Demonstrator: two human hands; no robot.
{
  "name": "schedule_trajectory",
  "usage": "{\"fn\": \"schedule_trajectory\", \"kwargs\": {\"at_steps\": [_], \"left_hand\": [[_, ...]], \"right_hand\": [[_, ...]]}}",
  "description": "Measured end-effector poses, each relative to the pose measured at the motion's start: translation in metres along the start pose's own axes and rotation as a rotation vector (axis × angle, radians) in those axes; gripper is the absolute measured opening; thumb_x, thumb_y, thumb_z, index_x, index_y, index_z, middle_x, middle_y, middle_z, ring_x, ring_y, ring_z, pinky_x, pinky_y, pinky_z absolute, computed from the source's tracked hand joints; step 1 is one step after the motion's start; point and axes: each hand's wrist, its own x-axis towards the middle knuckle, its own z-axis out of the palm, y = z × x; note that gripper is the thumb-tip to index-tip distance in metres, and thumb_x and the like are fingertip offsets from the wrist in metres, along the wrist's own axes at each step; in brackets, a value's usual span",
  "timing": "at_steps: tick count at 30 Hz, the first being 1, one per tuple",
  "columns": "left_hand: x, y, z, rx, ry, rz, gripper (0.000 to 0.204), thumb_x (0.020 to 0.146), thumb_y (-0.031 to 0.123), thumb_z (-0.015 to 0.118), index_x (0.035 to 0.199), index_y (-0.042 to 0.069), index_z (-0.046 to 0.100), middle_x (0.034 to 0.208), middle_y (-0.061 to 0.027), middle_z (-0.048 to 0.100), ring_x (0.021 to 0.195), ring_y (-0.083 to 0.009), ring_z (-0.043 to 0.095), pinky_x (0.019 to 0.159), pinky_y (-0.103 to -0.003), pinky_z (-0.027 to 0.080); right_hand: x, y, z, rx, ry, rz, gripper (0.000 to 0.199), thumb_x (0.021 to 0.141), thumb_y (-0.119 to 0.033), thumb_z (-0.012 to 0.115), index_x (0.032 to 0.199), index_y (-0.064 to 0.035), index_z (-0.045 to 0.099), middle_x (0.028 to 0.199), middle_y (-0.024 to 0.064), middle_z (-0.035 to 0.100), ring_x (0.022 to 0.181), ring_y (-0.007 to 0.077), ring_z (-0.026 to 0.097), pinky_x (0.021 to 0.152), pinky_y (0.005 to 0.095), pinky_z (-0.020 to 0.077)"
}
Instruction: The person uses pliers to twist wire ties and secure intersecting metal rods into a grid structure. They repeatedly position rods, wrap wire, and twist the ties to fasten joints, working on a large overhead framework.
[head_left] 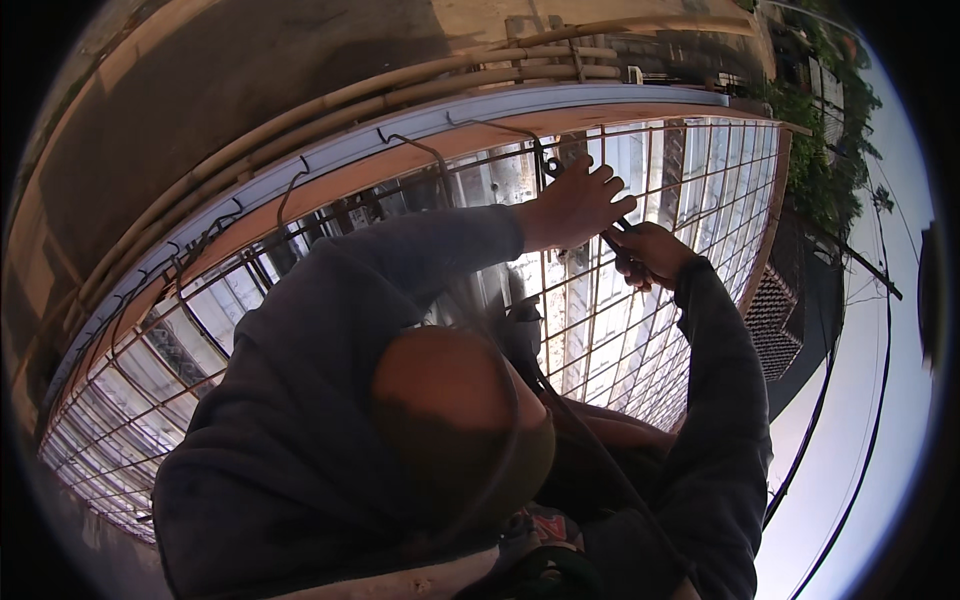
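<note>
My left hand [575,208] reaches over the steel bar mesh [590,330], its fingers bent. What it grips, if anything, is hidden beneath the palm. Just right of it, my right hand [655,255] is closed round a dark-handled hand tool [613,240] that slants between the two hands; its working end cannot be made out. Beside the left fingers, a dark ring-shaped piece [553,167] shows near the hooked end of a bent bar [497,124].
Under the mesh lies shiny metal decking [480,185]. Several bent bars hook over the edge board [250,245], along a pale metal rail [330,145]. Bamboo poles [400,75] run beyond it. My bent knee [445,375] is close below. Cables [880,350] hang at the right.
</note>
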Motion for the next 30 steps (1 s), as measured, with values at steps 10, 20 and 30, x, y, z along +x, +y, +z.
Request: {"fn": "schedule_trajectory", "kwargs": {"at_steps": [10,20,30], "left_hand": [[-0.067,0.044,-0.017,-1.737,0.213,-1.075,0.053,0.111,0.052,0.060,0.114,0.000,0.061,0.096,-0.0110,0.073,0.074,-0.0161,0.071,0.070,-0.033,0.059],[-0.085,0.031,0.000,-1.424,0.022,-1.153,0.030,0.117,0.029,0.045,0.114,0.004,0.061,0.099,-0.0121,0.077,0.093,-0.0247,0.078,0.082,-0.041,0.063],[-0.096,0.052,-0.010,-1.778,0.153,-1.241,0.027,0.117,0.028,0.041,0.110,0.007,0.056,0.097,-0.0114,0.077,0.089,-0.0258,0.078,0.079,-0.038,0.060]], "right_hand": [[-0.007,0.056,0.049,-0.103,0.223,-0.159,0.056,0.112,-0.049,0.061,0.077,-0.0053,0.061,0.063,0.0016,0.058,0.054,0.0123,0.059,0.051,0.0324,0.0489],[0.010,0.069,0.059,0.124,0.088,-0.261,0.050,0.112,-0.049,0.060,0.108,-0.0009,0.074,0.089,0.0060,0.073,0.080,0.0147,0.070,0.080,0.0367,0.0594],[-0.004,-0.007,0.000,-1.546,0.961,-0.631,0.018,0.090,-0.008,0.070,0.106,0.0001,0.073,0.125,0.0139,0.066,0.111,0.0335,0.069,0.093,0.0480,0.0616]]}}
